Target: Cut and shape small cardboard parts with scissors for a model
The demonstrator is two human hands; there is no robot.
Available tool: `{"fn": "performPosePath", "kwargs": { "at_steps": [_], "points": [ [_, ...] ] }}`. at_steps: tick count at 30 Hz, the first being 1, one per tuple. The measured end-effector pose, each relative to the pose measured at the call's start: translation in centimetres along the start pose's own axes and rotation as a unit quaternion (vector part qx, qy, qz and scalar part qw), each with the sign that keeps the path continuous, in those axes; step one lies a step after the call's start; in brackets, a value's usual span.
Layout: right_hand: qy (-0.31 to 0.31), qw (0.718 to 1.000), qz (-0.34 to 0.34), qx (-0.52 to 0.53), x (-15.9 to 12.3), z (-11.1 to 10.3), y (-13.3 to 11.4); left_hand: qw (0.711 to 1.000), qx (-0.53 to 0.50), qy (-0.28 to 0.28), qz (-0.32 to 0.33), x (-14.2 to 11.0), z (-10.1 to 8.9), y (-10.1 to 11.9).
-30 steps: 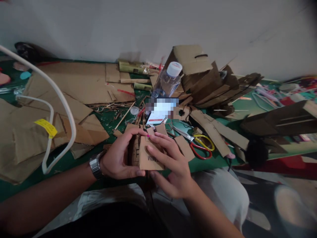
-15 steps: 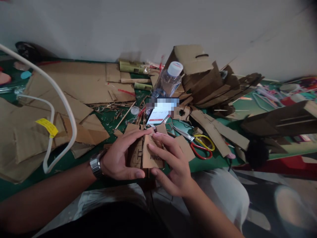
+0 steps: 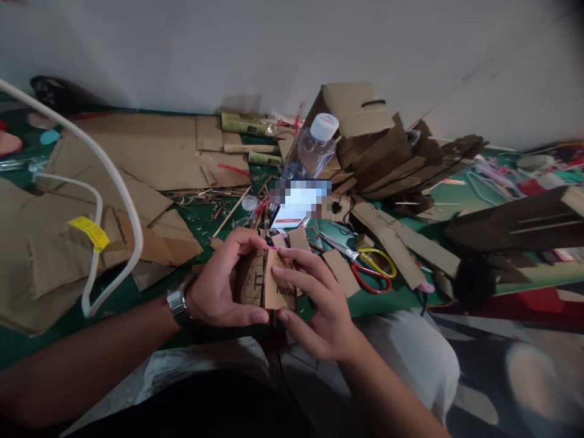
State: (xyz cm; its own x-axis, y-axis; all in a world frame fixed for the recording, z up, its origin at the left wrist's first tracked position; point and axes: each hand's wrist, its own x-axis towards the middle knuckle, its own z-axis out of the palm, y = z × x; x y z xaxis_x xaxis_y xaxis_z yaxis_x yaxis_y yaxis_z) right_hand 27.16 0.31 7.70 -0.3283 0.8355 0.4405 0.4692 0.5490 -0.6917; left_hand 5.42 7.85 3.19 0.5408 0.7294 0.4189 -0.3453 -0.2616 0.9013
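Note:
My left hand (image 3: pixel 219 289), with a metal watch on its wrist, grips a small folded cardboard piece (image 3: pixel 264 285) from the left, thumb below and fingers curled over the top. My right hand (image 3: pixel 314 304) holds the same piece from the right, fingers pressed on its printed face. The piece is held just above my lap, in front of a phone (image 3: pixel 296 207) with a lit screen.
Scissors (image 3: pixel 369 264) with red and yellow handles lie right of my hands. A clear water bottle (image 3: pixel 312 149) stands behind the phone. Cardboard sheets (image 3: pixel 137 152) cover the green floor at left, a cardboard box (image 3: pixel 360 121) and stacked strips at right. A white cable (image 3: pixel 114 188) loops at left.
The cardboard piece has been folded narrower between my hands. My left fingers have curled in over its top, and my right fingers have shifted slightly on its face.

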Motion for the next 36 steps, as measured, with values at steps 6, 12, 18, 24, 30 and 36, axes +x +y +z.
{"fn": "performPosePath", "kwargs": {
  "at_steps": [6,12,18,24,30,36],
  "points": [
    [0.001,1.000,0.002,-0.005,-0.05,-0.02,-0.09,1.000,-0.021,-0.011,0.000,-0.03,0.14,-0.11],
    [-0.002,1.000,-0.002,-0.008,0.02,-0.13,-0.14,1.000,-0.030,-0.004,-0.001,-0.19,0.29,-0.30],
    [-0.002,1.000,-0.004,-0.007,0.10,-0.16,-0.18,1.000,-0.016,0.005,-0.001,-0.43,0.22,-0.45],
    [-0.003,1.000,-0.007,-0.009,0.16,-0.16,-0.31,1.000,-0.024,0.010,-0.007,-0.49,0.39,-0.43],
    [-0.005,1.000,-0.001,-0.012,0.14,-0.16,-0.42,1.000,-0.018,0.003,-0.013,-0.54,0.38,-0.35],
    [-0.004,1.000,-0.001,-0.013,0.12,-0.15,-0.47,1.000,-0.012,-0.005,-0.017,-0.24,0.33,0.03]
  ]
}}
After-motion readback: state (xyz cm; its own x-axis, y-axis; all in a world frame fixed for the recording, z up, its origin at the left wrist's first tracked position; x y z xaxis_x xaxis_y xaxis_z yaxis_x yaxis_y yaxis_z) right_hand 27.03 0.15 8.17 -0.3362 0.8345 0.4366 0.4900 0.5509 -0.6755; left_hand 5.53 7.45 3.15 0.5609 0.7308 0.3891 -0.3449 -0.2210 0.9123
